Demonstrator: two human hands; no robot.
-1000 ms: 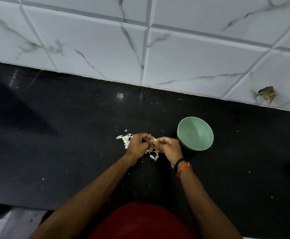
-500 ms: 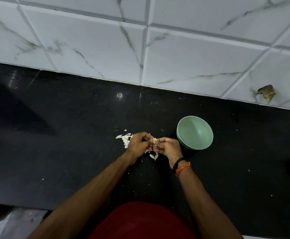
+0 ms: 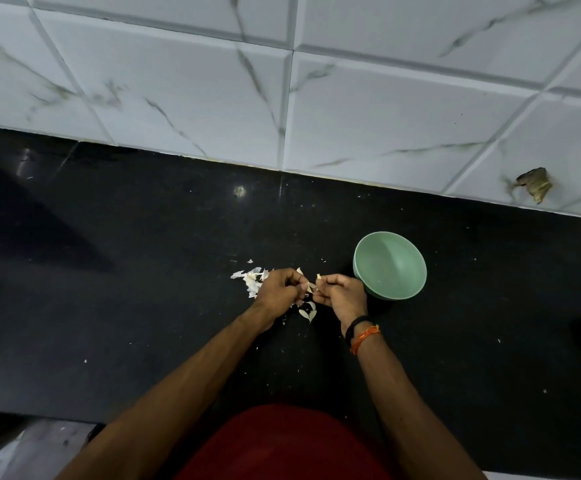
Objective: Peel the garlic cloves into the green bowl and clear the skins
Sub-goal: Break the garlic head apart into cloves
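Only 1 view here, the head camera looking down over my arms, so that's what I've got.

Both hands are up just above the black table (image 3: 143, 306), working right next to each other. My left hand (image 3: 280, 289) has its fingers curled in around what looks like the garlic clove (image 3: 311, 288), though honestly it's so small and pale that I can't say how much skin is on it. My right hand (image 3: 342, 292) is pinching a little scrap of skin (image 3: 319, 277) between thumb and fingertip, held just apart from the left hand, so I'd guess I'm mid-peel, pulling a strip off.

The green bowl (image 3: 417, 271) sits just beside my right hand, toward the wall. As far as I can see into it, nothing is in there, no peeled cloves at all. So the "into the bowl" part looks like it hasn't got going.

Skins are already building up though. There's a loose pile of skins (image 3: 251, 282) on the table just past my left hand, and a few more flakes (image 3: 308, 311) lying right under my hands. Tiny white specks are scattered wider across the table too.

My read: early days. 1 clove in progress, 0 in the bowl, and all the clearing up is left. I can't see any other cloves waiting, so no idea how many are left.
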